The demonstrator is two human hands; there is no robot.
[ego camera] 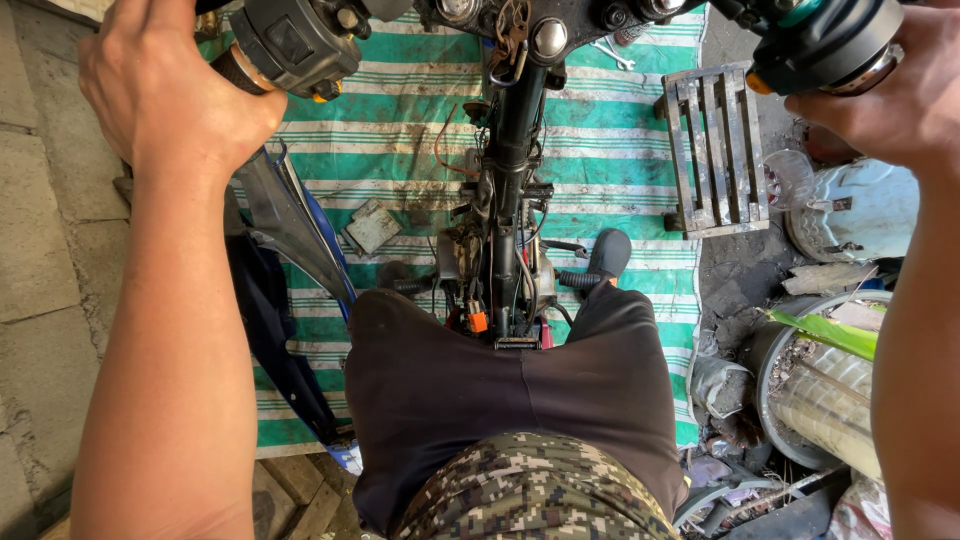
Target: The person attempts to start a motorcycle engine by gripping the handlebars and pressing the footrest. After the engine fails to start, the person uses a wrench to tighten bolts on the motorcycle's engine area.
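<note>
Seated astride the stripped motorcycle frame [505, 200], our left hand [165, 85] closes its grip round the left handlebar grip [285, 45], steadying the bars; left of the frame lies a blue body panel [290, 225]; right of it, a metal rack [715, 150]; our right hand [895, 95] wraps the right handlebar grip [825, 45].

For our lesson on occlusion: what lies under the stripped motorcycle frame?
A green-and-white striped mat lies under the motorcycle frame, with a flat grey piece on it. The ground beneath the mat is covered.
</note>
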